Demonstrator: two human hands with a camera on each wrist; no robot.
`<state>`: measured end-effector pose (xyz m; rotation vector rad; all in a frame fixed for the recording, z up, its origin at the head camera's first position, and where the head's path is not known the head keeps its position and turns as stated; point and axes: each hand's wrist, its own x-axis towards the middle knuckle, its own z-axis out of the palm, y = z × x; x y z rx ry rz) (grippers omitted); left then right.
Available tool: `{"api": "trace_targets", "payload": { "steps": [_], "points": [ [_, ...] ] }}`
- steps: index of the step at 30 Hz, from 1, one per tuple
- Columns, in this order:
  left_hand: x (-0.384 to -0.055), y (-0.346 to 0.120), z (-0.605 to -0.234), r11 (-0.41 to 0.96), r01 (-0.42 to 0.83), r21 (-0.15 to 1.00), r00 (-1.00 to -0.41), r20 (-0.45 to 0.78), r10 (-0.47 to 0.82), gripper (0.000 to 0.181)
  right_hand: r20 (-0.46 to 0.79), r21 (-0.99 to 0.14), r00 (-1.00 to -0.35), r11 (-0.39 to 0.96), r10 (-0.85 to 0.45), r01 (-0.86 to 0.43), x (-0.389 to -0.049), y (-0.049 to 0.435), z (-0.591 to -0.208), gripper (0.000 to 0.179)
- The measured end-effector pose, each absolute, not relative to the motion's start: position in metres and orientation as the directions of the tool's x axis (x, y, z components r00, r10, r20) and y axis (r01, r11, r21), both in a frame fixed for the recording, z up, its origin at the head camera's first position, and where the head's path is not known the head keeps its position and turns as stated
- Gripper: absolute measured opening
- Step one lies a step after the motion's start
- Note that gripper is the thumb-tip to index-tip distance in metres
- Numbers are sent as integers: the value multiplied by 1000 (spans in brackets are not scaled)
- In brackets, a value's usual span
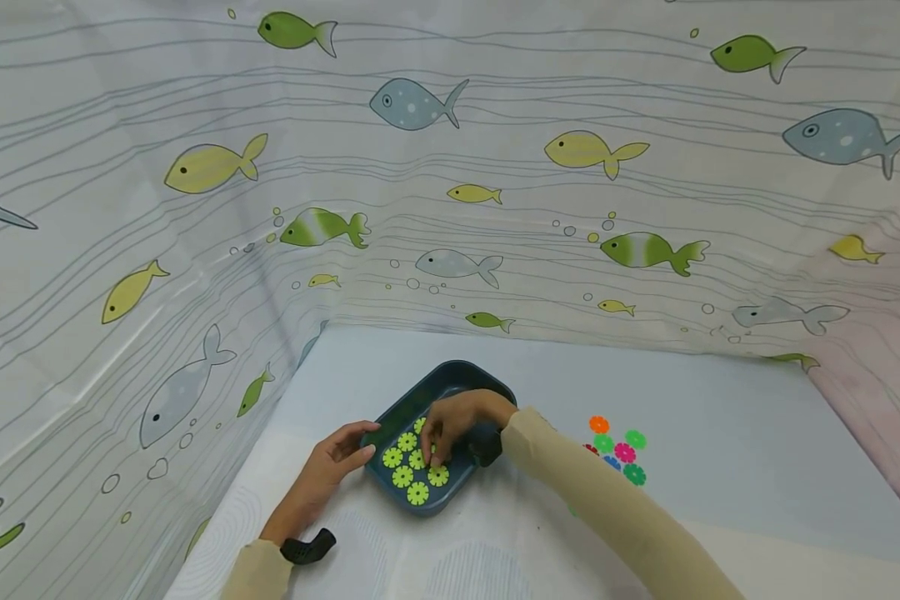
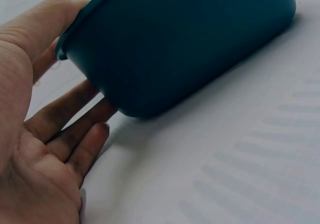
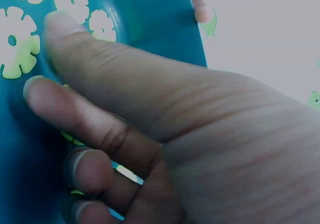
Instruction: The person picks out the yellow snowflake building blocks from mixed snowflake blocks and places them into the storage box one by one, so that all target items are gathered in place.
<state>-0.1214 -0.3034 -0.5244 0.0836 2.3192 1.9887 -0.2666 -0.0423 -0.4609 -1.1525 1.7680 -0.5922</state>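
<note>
A dark teal rectangular tray (image 1: 450, 377) stands on the white tabletop, with several yellow-green, flower-shaped notched discs (image 1: 417, 493) lying flat inside. My left hand (image 1: 328, 468) holds the tray's left corner. In the left wrist view its thumb lies on the rim and its other fingers go against the outer wall (image 2: 185, 44). Reaching over the tray's right side, my right hand (image 1: 456, 419) has its fingertips down among the discs. In the right wrist view, thumb and forefinger stand apart near a disc (image 3: 20, 44), with no disc visible between them; the other fingers are bent.
Right of the tray lie several loose notched discs: orange (image 1: 599, 425), pink (image 1: 625, 452) and green (image 1: 634, 474). My right forearm (image 1: 607, 500) partly covers that group. A fish-patterned curtain (image 1: 450, 225) hangs behind and beside the table (image 1: 727, 442).
</note>
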Motion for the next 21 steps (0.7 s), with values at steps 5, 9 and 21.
{"api": "trace_targets", "payload": {
  "steps": [5, 9, 21],
  "points": [
    [-126, -302, -524, 148, -13, 989, -994, -29, 107, 47, -336, -768, -243, 414, -910, -489, -270, -31, -456, 17],
    [-130, -302, -523, 169, -15, 986, -992, -36, 120, 48, -235, -792, -338, 381, -911, -477, -271, -11, -452, 20],
    [-128, -320, -507, 347, 0, 938, -990, -48, 130, 45, -31, -805, -635, 396, -772, -442, -248, 91, -429, 15]
  ]
}}
